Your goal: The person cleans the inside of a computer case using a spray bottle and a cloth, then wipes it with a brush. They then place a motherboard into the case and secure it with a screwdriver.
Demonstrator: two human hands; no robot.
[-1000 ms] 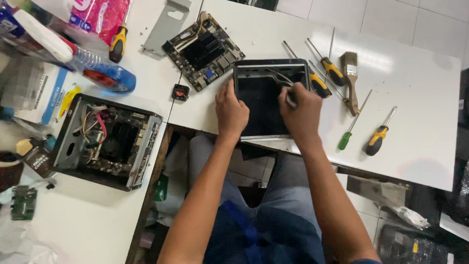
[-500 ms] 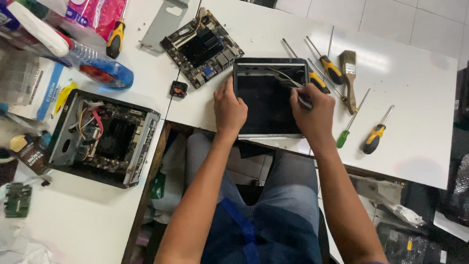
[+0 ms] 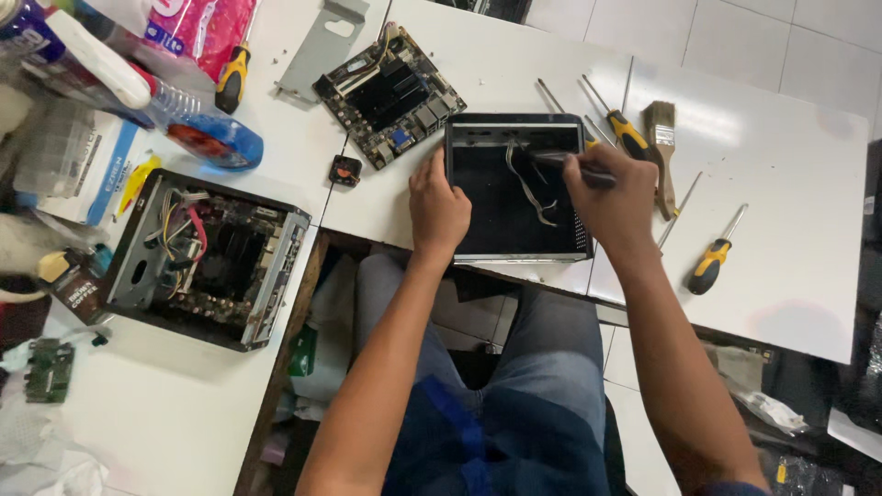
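We are seated at a white table [image 3: 790, 276] set over a pale tiled floor, our knees showing below its edge. In front of us lies a small black computer case [image 3: 514, 188], opened, with loose grey cables [image 3: 533, 184] curling inside it. Our left hand [image 3: 439, 207] rests on the case's left wall, fingers curved over the rim and steadying it. Our right hand [image 3: 614, 188] is closed around a dark slim tool [image 3: 560, 161] whose tip reaches into the case near the cables; we cannot tell what kind of tool it is. Just left of the case lies a bare circuit board [image 3: 390, 92], and a small black fan [image 3: 345, 171] sits near its lower corner. To the right of the case are several screwdrivers [image 3: 627, 133] and a paint brush [image 3: 661, 147], and another yellow-and-black screwdriver [image 3: 712, 262] lies well apart further right. On a second table to our left stands a larger open computer box [image 3: 207, 257] with coloured wires inside, and beyond it a blue roll of tape [image 3: 209, 140] and a grey metal bracket [image 3: 322, 46].
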